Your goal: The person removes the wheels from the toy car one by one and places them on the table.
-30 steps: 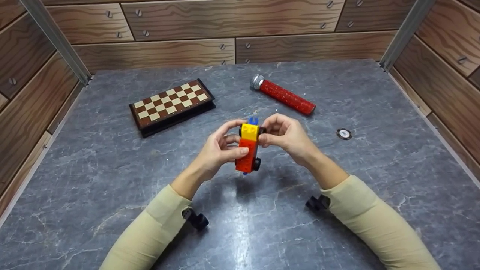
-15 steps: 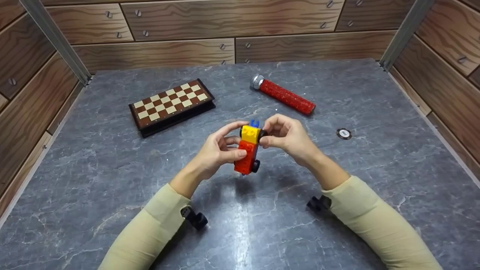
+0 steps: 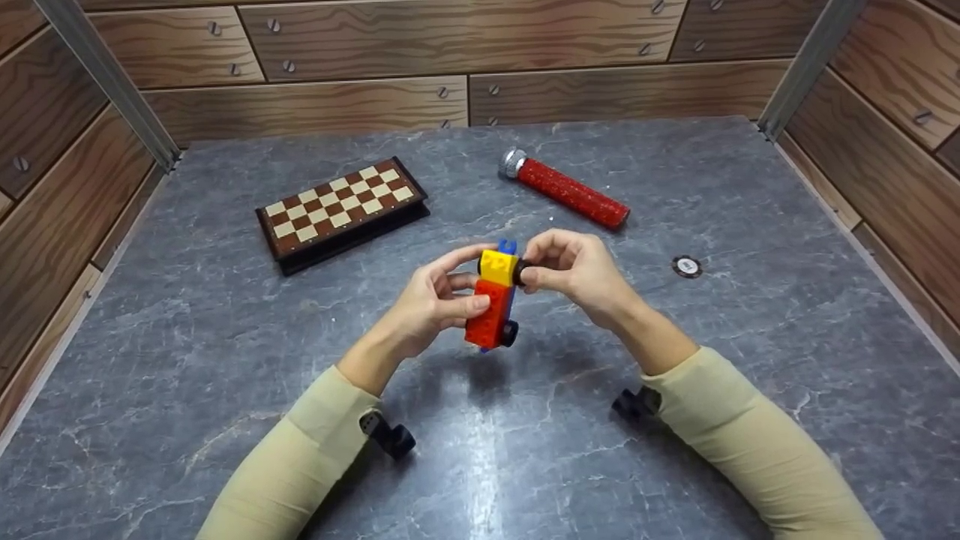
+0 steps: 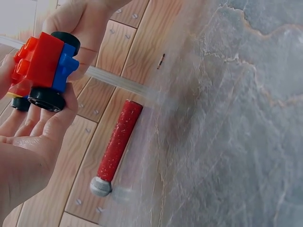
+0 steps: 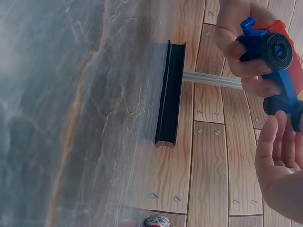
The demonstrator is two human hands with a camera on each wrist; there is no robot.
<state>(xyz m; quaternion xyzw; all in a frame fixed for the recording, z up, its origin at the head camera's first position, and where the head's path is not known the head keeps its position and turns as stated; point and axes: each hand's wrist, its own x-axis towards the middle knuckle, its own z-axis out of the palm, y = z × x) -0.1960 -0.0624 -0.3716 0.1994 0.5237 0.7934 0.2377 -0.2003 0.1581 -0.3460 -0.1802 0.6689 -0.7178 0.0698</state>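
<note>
A toy car (image 3: 489,313) of building bricks, with a red body, a yellow block, a blue base and black wheels, is held above the table between both hands. My left hand (image 3: 420,307) grips it from the left side, thumb on top of the red brick. At the yellow end, my right hand (image 3: 576,274) pinches a black wheel (image 3: 520,271) between thumb and forefinger. Blue couplings stick out at both ends. In the right wrist view the blue underside of the toy car (image 5: 283,85) shows, with the left hand's fingers curled around it.
A folded chessboard case (image 3: 341,210) lies at the back left of the grey marbled table (image 3: 225,360). Behind the hands lies a red glittery microphone (image 3: 570,193) with a silver head. A poker chip (image 3: 687,266) is to the right. Wood-patterned walls (image 3: 465,41) enclose the table.
The toy car has shifted slightly to the left and tilted a little. Both hands keep their hold, the right one still at the wheel.
</note>
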